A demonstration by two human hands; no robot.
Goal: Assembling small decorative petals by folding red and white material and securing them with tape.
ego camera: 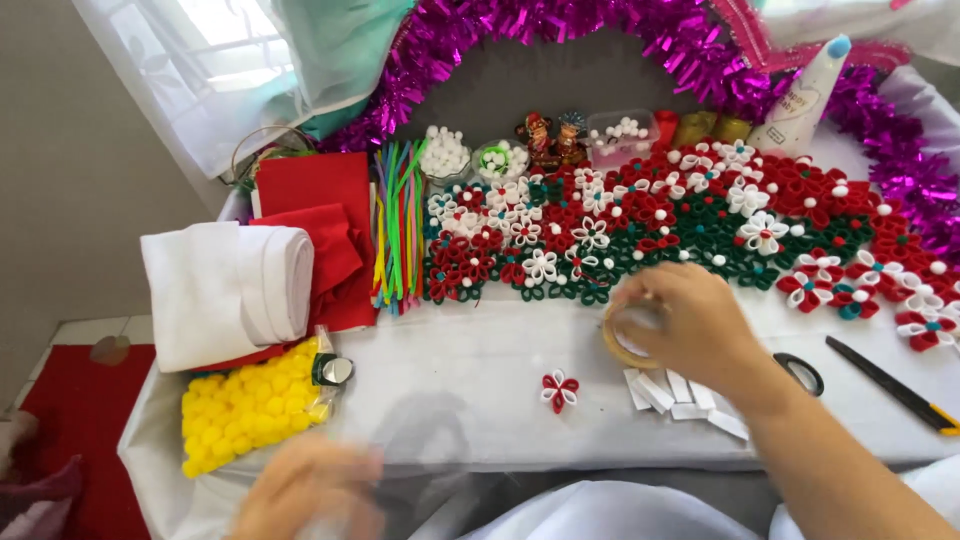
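Right hand: grip closed around tape roll, above worktop near paper strips. Left hand: blurred, grip cannot be told. Risk: hand could brush strips or red flower, scattering them.

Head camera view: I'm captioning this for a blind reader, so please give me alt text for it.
The right hand grips a roll of tape over a white table, by a small red-and-white fabric flower and white folded strips. The blurred left hand hovers at the near edge. Behind lie many red, white and green flowers, yellow pompoms and magenta tinsel.
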